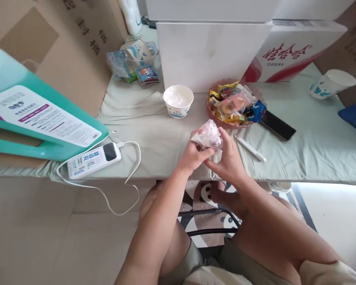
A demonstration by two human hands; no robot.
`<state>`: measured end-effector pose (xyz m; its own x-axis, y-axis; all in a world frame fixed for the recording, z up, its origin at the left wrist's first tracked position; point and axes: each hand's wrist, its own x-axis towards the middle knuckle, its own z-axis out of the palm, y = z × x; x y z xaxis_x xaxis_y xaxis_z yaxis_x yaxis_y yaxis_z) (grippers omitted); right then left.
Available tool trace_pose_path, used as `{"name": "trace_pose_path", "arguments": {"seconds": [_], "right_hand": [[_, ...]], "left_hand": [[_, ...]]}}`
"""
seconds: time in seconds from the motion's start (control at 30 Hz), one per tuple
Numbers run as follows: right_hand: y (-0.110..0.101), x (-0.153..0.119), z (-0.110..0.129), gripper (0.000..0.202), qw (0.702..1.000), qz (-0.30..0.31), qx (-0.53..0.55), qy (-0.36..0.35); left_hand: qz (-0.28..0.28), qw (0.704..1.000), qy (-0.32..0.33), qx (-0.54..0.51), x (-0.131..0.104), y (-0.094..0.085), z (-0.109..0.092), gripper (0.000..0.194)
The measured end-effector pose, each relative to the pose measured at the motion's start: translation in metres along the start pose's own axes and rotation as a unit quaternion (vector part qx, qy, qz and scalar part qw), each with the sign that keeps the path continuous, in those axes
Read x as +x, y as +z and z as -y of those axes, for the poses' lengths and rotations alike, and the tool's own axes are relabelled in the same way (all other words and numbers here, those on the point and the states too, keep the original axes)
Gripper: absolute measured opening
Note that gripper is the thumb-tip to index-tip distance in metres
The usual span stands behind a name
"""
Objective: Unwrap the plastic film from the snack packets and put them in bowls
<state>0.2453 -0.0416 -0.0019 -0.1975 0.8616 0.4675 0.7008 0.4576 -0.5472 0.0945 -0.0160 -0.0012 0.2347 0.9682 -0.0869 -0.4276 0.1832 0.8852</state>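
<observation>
"What are the hands doing?"
"Both are grasping a crinkled bundle [209, 134]: the left hand [190, 155] is curling around its left side, and the right hand [228, 158] is pressing its fingers along the right."
"Where is it?"
"It's being held over the front of the cloth-covered table [154, 158], nearer the person than the paper cup [178, 109] and the bowl [235, 126] of wrapped snacks [233, 103]."
"How far along?"
"Lifting looks done, I'd say, and the handling is going on. Whether it's coming open I can't tell; the fingers are covering too much."
"Anything left?"
"Letting go, at least: neither hand is releasing it. The slim metallic tool [249, 148] is lying apart, unused."
</observation>
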Motion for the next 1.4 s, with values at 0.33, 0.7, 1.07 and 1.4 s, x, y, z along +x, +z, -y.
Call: {"name": "trace_pose_path", "arguments": {"seconds": [0.33, 0.7, 1.07, 1.4], "right_hand": [[-0.038, -0.002, -0.051, 0.035, 0.994, -0.019, 0.026, 0.108], [-0.067, -0.005, -0.097, 0.028, 0.937, 0.115, -0.213, 0.253], [-0.047, -0.003, -0.044, 0.022, 0.95, 0.104, 0.189, 0.228], [-0.041, 0.005, -0.031, 0.015, 0.947, 0.052, 0.234, 0.212]], "left_hand": [[-0.114, 0.988, 0.062, 0.082, 0.022, -0.024, 0.015, 0.088], [-0.007, 0.979, 0.117, 0.167, 0.016, -0.039, 0.012, 0.071], [-0.045, 0.947, 0.134, 0.29, 0.015, -0.028, 0.017, 0.031], [-0.024, 0.942, 0.097, 0.321, 0.014, -0.009, 0.026, 0.031]]}}
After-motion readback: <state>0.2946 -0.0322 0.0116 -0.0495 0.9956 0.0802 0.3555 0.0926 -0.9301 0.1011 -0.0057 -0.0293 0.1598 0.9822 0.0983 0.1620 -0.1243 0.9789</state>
